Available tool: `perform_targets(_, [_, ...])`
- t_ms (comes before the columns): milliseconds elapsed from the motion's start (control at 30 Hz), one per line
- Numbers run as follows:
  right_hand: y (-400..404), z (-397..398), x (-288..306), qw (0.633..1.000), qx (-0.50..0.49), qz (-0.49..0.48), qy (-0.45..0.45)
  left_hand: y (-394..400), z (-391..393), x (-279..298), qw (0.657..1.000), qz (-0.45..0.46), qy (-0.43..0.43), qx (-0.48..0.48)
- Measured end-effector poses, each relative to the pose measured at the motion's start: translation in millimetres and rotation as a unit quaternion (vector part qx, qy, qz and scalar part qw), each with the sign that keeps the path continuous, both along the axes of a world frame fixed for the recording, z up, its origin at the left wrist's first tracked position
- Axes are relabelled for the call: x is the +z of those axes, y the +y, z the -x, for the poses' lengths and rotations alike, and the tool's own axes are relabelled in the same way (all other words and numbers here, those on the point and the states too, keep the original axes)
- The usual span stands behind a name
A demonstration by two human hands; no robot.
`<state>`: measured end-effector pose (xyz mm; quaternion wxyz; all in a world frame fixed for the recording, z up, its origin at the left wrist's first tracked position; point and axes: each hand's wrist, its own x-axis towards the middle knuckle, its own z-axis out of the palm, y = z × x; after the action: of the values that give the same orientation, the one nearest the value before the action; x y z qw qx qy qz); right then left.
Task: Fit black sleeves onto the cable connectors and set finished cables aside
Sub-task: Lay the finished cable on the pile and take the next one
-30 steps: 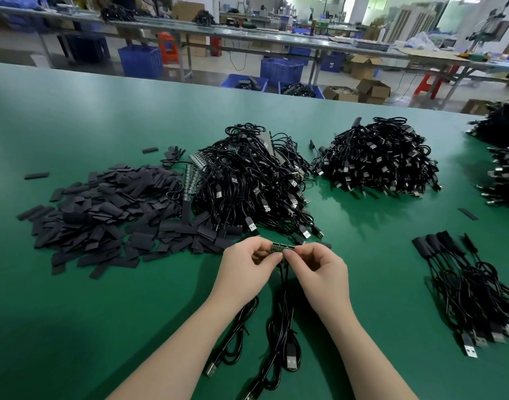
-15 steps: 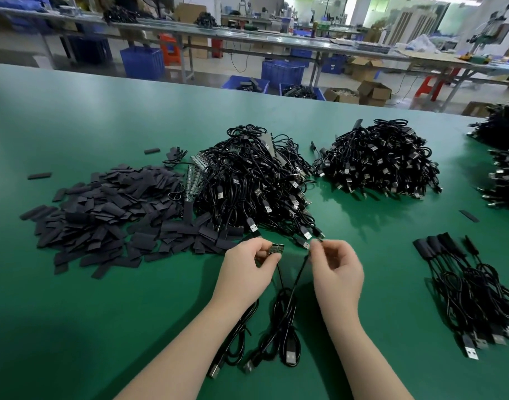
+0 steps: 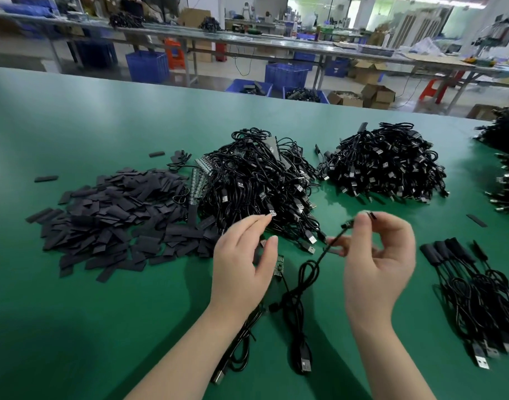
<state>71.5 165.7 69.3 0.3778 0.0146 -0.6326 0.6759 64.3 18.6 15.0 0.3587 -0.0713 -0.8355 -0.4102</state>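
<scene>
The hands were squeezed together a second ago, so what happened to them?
They came apart. The right hand moved up and to the right, carrying one cable pinched in its fingers. The left hand opened, and the small green board it held is now just beside its fingers; whether it touches them is unclear. The sleeve pile and the cable heaps stayed put.

The table (image 3: 103, 298) is plain green. On it, the sleeves (image 3: 114, 220) are matte black, the cable heap (image 3: 259, 183) beside them glossy black with silver plugs.
</scene>
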Motion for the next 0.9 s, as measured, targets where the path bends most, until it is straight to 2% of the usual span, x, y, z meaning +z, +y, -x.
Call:
perform_targets(100, [-25, 2, 24, 0.995, 0.09, -0.039, 0.023, 5, -5, 3, 0.988, 0.055, 0.14, 0.024])
perform_targets(200, [-46, 4, 40, 0.986, 0.164, -0.029, 0.018, 10, -8, 5, 0.974, 0.092, 0.203, 0.028])
perform_targets(300, [-55, 6, 38, 0.969, 0.219, 0.104, -0.037, 13, -10, 2, 0.965, 0.141, 0.212, 0.063])
perform_targets(367, [-55, 6, 25, 0.944, 0.246, 0.197, -0.102, 13, -11, -1, 0.964, 0.186, 0.175, 0.075])
perform_targets(400, [-52, 7, 15, 0.942, 0.238, 0.193, -0.138, 13, -12, -2, 0.966, 0.208, 0.142, 0.065])
perform_targets(467, [-41, 10, -5, 0.948, 0.204, 0.127, -0.208, 15, -13, -4, 0.969, 0.233, 0.074, 0.02])
perform_targets(533, [-28, 13, -19, 0.937, 0.198, 0.077, -0.277, 21, -14, -5, 0.969, 0.246, 0.008, -0.034])
perform_targets(667, [-7, 19, -34, 0.915, 0.177, -0.047, -0.36, 25, -11, -4, 0.963, 0.249, -0.079, -0.057])
perform_targets(800, [-4, 18, -38, 0.898, 0.153, -0.202, -0.36, 7, -1, -5, 0.966, 0.238, -0.089, -0.044])
perform_targets(900, [-18, 15, -32, 0.888, 0.05, -0.377, -0.26, 1, 2, -5, 0.965, 0.214, -0.143, -0.043])
